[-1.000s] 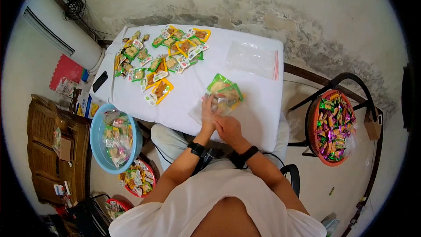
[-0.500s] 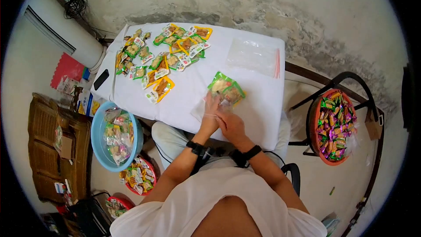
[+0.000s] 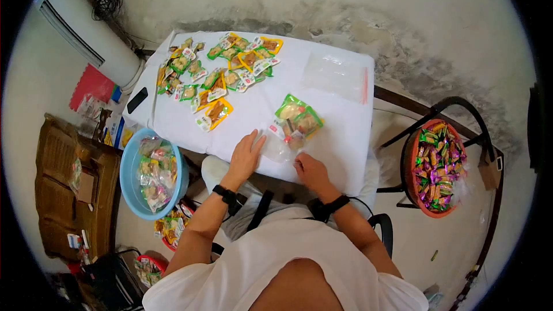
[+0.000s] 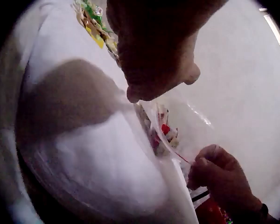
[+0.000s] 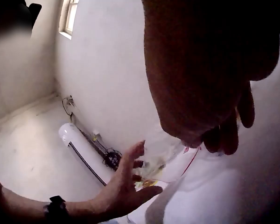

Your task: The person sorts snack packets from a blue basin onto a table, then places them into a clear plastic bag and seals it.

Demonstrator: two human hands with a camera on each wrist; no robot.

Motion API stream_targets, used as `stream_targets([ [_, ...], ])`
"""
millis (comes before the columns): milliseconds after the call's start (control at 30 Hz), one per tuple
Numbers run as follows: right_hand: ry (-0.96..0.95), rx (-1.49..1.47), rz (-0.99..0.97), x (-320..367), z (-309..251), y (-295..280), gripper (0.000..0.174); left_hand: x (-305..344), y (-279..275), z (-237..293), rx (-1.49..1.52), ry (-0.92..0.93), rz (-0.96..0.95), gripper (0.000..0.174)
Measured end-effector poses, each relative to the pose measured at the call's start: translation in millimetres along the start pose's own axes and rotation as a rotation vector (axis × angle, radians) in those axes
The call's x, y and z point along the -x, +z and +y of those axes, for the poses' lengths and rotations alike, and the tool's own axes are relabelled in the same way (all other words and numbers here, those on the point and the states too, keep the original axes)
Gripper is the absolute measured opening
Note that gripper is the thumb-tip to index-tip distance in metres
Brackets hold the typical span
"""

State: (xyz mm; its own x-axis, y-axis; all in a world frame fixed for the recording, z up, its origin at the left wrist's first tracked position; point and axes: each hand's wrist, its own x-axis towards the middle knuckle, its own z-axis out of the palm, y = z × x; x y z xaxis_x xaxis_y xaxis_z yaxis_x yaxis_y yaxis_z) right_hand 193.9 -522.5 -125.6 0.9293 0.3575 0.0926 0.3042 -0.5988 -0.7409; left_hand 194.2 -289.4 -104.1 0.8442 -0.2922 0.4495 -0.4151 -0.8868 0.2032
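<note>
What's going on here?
A seated person's right hand pinches the red-striped edge of a clear bag with snack packets in it, lying on a white-covered table. The left hand is open beside the bag; whether it touches the plastic is hard to tell. Many loose packets lie toward the table's left side, more clear plastic lies flat near the far right corner, and a blue tub of bagged snacks is left of the table.

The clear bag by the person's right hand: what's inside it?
Through the clear bag, green-edged packets show at the far end, with browner items nearer the right hand. Whatever lies beneath them is covered, so I can't give a full count.
</note>
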Motion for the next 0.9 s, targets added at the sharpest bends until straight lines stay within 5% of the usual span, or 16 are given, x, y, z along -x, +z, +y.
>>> stream_targets([
  [167,-0.036,-0.126,0.179,-8.1,-1.8,-26.1,0.008,-16.7,13.3,-8.2,0.108,0.06,-0.132,0.038],
  [333,0.029,-0.226,0.216,-44.5,-4.1,-89.8,0.009,-67.3,-21.3,3.1,0.301,0.023,0.08,0.018],
  [467,-0.044,-0.579,0.257,-83.8,-6.2,-138.6,0.009,-111.9,-61.5,23.9,0.419,-0.023,0.199,0.008],
  [600,0.077,-0.669,0.18,-88.3,-35.4,-178.3,0.011,-126.7,-76.6,42.2,0.488,-0.1,0.249,0.008],
  [900,0.137,-0.582,0.07,-74.9,6.5,-174.7,0.014,-99.2,-47.0,50.4,0.628,-0.209,0.14,0.006],
])
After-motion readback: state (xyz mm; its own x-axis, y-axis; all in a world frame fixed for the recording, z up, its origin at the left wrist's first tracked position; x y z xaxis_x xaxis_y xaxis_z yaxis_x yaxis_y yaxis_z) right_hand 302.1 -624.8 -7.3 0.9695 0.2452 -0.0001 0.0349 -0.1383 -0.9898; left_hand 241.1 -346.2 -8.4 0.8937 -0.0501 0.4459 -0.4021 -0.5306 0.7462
